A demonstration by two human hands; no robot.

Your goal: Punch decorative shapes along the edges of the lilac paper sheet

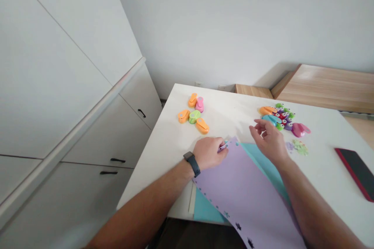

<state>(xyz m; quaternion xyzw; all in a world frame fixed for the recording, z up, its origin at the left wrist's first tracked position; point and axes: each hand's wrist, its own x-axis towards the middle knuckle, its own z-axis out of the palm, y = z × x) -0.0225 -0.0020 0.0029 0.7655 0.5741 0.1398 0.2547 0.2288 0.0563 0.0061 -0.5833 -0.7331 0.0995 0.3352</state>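
Observation:
A purple sheet of paper [242, 190] with small shapes punched along its edges is gripped near its far left corner by my left hand [210, 151], fingers closed over it. The sheet curves down past the table's front edge. Beneath it lies a light blue sheet [206, 208]. My right hand [269, 140] hovers above the right side with its fingers apart and nothing in them. Just beyond it sit a blue craft punch [271, 119], an orange punch [266, 110], a pink punch [299, 129] and a cluster of small colourful punches [283, 116].
At the table's far left stand several craft punches, among them a green one [194, 116]. Green and purple paper cut-outs [300, 147] lie right of my right hand. A dark tablet-like object with a red edge [356, 171] rests farther right. White cabinets [96, 155] flank the table's left.

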